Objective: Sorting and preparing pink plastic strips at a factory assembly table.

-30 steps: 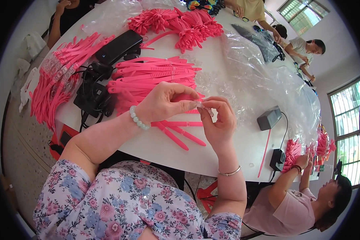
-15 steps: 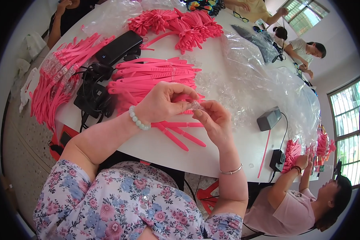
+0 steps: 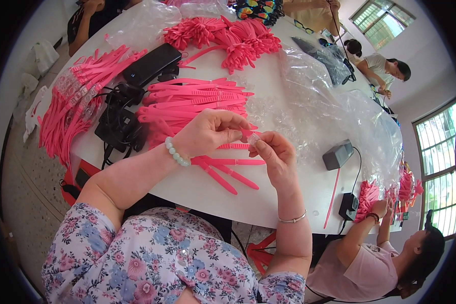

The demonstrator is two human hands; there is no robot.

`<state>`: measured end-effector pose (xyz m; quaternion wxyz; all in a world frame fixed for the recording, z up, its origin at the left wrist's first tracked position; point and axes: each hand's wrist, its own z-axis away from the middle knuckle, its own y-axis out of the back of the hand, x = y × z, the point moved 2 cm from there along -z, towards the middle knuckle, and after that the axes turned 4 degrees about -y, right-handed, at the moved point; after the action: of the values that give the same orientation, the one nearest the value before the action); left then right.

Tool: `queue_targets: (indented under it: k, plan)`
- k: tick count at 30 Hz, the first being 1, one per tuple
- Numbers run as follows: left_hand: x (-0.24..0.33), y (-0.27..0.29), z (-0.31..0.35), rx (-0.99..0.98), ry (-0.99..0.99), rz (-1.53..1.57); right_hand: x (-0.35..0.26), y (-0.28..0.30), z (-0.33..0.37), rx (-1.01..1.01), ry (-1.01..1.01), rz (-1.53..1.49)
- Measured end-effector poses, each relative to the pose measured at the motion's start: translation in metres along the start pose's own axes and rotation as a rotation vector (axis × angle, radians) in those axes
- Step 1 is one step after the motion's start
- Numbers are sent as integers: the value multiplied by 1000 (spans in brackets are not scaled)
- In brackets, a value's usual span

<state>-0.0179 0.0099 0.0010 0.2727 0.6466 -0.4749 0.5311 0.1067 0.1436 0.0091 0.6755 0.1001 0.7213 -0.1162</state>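
My left hand [image 3: 207, 133], with a pale bead bracelet at its wrist, pinches the end of a pink rubbery strap [image 3: 245, 134]. Against that strap end, my right hand [image 3: 277, 156] grips a small clear plastic buckle [image 3: 254, 138] between thumb and fingers. Whether the strap passes through the buckle is too small to tell. Behind my left hand lies a stack of pink straps [image 3: 187, 96], some of them ridged. A few loose straps [image 3: 223, 172] fan out below my hands. Many clear buckles [image 3: 268, 109] are scattered beyond my right hand.
Pink straps with clear buckles [image 3: 73, 106] hang over the table's left edge. Black adapters and cables [image 3: 119, 121] sit beside a black case [image 3: 152, 63]. Bundled pink straps [image 3: 228, 40] lie at the back. Clear plastic bags [image 3: 324, 91] and a grey box [image 3: 338, 154] are right. Co-workers sit around.
My right hand has shifted slightly right and down, and its fingers hold the clear buckle a little differently. More pink strap shows between my left fingers. At the back, a co-worker's raised hand moved left.
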Motion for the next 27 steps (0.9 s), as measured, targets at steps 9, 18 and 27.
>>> queue_targets:
  k: [9,18,27]
  plan:
    - [-10,7,4,-76,250,378,1,0,2,-161,-70,-171]
    - [-3,-2,2,-148,206,422,3,-3,0,-310,-41,-232]
    - [5,-7,4,-46,36,-13,6,-2,0,-214,-59,-212]
